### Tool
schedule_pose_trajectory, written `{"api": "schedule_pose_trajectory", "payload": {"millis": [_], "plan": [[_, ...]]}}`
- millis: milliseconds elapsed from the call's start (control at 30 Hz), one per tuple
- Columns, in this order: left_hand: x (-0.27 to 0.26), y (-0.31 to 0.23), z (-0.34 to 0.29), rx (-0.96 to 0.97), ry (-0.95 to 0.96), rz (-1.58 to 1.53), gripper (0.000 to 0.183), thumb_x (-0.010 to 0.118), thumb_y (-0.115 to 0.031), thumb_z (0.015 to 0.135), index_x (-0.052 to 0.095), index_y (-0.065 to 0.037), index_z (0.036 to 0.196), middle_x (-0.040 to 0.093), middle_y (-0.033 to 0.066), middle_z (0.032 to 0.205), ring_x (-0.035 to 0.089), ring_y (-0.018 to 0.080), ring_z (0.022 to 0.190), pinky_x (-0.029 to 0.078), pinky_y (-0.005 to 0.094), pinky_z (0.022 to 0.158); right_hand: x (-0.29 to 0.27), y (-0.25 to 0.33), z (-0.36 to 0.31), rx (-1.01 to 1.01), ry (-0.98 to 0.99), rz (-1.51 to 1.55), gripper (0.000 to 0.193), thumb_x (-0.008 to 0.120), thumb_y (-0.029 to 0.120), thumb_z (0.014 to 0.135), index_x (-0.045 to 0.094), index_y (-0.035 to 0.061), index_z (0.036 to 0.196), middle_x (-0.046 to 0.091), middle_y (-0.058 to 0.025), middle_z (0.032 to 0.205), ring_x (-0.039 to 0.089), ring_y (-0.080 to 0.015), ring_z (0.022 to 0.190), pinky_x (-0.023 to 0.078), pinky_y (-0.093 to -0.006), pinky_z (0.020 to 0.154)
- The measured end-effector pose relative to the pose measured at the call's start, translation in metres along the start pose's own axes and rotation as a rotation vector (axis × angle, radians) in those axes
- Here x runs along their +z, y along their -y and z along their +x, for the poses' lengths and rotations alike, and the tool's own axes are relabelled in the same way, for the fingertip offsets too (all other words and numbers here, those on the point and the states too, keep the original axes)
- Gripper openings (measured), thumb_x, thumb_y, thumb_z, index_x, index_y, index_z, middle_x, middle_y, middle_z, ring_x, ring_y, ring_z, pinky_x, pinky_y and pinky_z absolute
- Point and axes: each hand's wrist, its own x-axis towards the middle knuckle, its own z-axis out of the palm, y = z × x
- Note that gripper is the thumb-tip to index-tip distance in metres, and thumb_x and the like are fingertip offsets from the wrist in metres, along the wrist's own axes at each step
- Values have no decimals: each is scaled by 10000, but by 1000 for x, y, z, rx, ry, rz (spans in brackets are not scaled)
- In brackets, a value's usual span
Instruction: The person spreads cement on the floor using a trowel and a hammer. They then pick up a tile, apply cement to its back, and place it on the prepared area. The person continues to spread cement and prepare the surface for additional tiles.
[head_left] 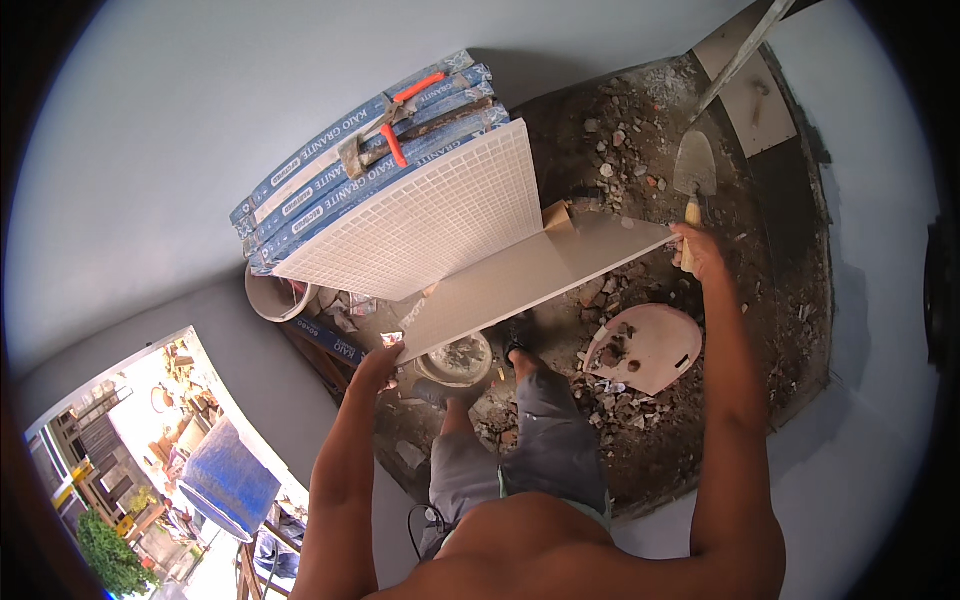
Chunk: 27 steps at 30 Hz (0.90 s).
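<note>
A large, glossy pale-grey tile (480, 300) spans the space in front of me, tilted. My left hand (376, 366) is closed on its near left end, beside a small whitish and red scrap (392, 340). At the far right corner my right hand (703, 254) grips the tile's edge. A trowel (695, 168) with a wooden handle runs through that same hand, blade pointing away. Behind the held tile, another tile (430, 215) stands on edge, its white gridded back toward me, against stacked blue boxes (300, 215).
Red-handled pliers (392, 118) and a hammer (352, 158) lie on the boxes. A round bucket (455, 358) stands by my feet, and a pinkish lid-like board (648, 350) lies on rubble (615, 150). Another bucket (272, 295) stands left. A pole (742, 58) leans at far right.
</note>
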Motion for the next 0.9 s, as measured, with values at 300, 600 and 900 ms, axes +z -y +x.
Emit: {"api": "schedule_pose_trajectory", "payload": {"millis": [300,600,900], "plan": [[-17,-47,-9,137,-77,211,400,561,-422,911,649,-32,916,604,93,739,591,229,601,500,388,547,16,18,33,-13,63,179,341,767,318,808,527,77,776,459,-19,634,481,-171,434,450,-350,420],[-68,-10,-13,143,-396,61,588,494,-537,909,673,23,932,647,131,792,638,296,728,488,470,658,83,82,70,-85,50,2,381,770,355,812,565,35,840,483,-26,666,478,-175,473,460,-360,465],[-24,193,-36,-263,-149,19,603,492,-525,909,609,27,1121,613,116,761,591,247,617,441,521,632,154,141,91,-226,-162,-79,372,773,276,798,683,-22,1001,687,-118,795,681,-237,651,563,-372,557]]}}
